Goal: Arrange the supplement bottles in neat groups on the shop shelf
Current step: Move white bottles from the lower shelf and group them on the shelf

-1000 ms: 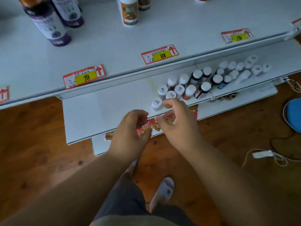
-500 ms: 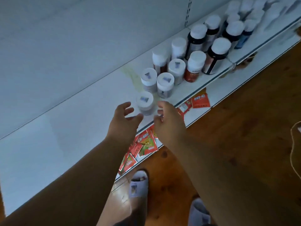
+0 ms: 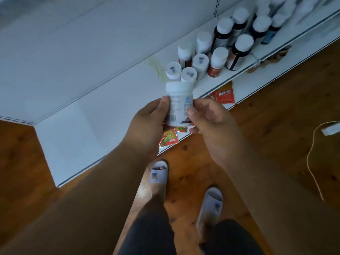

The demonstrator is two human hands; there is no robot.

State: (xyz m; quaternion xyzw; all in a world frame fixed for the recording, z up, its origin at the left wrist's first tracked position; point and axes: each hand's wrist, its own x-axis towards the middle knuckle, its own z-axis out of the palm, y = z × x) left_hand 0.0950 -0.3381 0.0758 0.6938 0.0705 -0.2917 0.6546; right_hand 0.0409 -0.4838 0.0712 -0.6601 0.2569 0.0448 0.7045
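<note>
A white supplement bottle [image 3: 179,103] with a white cap and a printed label is lifted off the shelf, held between both hands above the shelf's front edge. My left hand [image 3: 147,126] grips its left side and my right hand [image 3: 211,120] pinches its right side with thumb and fingers. Behind it on the white shelf [image 3: 103,115] stand several white-capped bottles: small white ones [image 3: 188,74], a red-labelled one [image 3: 217,62] and dark ones [image 3: 239,50], running back to the right.
Red and green sachets [image 3: 169,138] lie on the lower ledge under the shelf. The shelf's left part is bare. Wooden floor lies below, with my slippered feet [image 3: 158,173] and a white cable [image 3: 316,153] at the right.
Both hands closed on the nearest white bottle and lifted it off the shelf toward me, tipping its label into view. The camera also dropped closer to the lower shelf.
</note>
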